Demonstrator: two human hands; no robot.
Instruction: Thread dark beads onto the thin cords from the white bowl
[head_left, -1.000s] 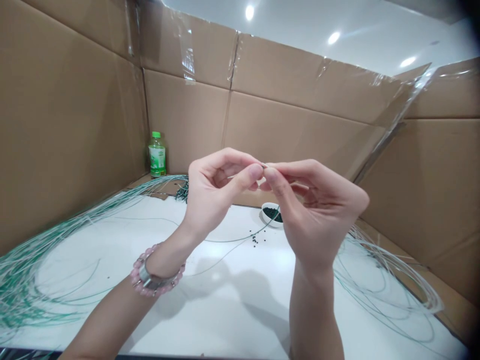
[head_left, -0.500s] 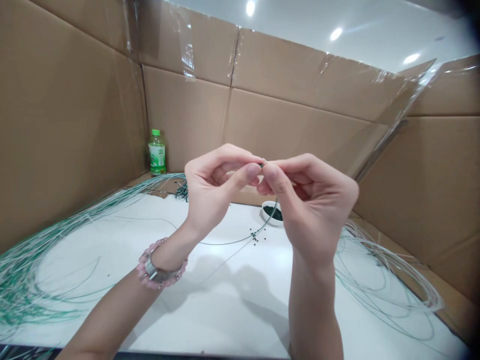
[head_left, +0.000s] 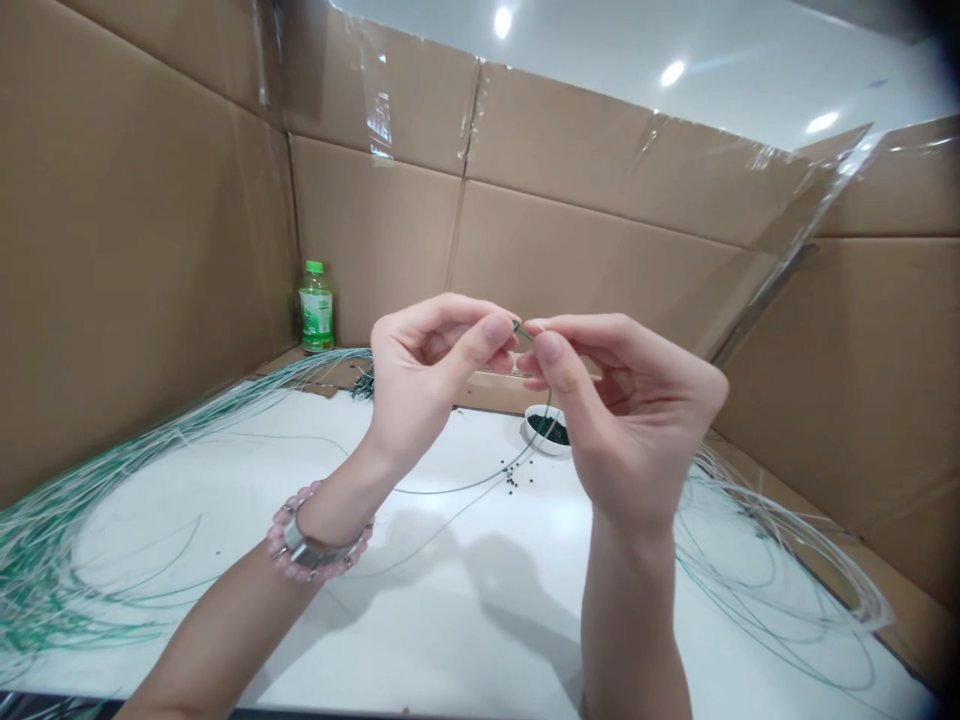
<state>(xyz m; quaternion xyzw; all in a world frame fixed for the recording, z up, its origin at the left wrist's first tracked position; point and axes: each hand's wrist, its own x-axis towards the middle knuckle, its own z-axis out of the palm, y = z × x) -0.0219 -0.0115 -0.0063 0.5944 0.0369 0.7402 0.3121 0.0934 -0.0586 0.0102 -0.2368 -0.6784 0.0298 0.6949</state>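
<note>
My left hand [head_left: 427, 380], with a pink beaded bracelet at the wrist, pinches a small dark green piece [head_left: 516, 326] between thumb and forefinger; it looks like a bead, but the fingers partly cover it. A short bit of green wire spans the small gap to my right hand [head_left: 626, 400]. There the thumb and forefinger pinch the wire, and a pale strand shows at the fingertips. From below the right fingers, the green wire [head_left: 550, 400] curves down and left over the white tabletop. Behind the hands stands a white bowl [head_left: 559, 446] of dark green bits.
Several dark bits [head_left: 511, 478] lie scattered before the bowl. A large bundle of green and white wires [head_left: 45, 580] covers the left side, and looser coils [head_left: 810, 590] lie at right. A green-capped bottle [head_left: 316, 308] stands by the cardboard walls [head_left: 600, 260] enclosing the table.
My hands have drawn slightly apart; the fingertips that met now have a small gap, with green wire showing across it. The right hand has shifted a little to the right.
</note>
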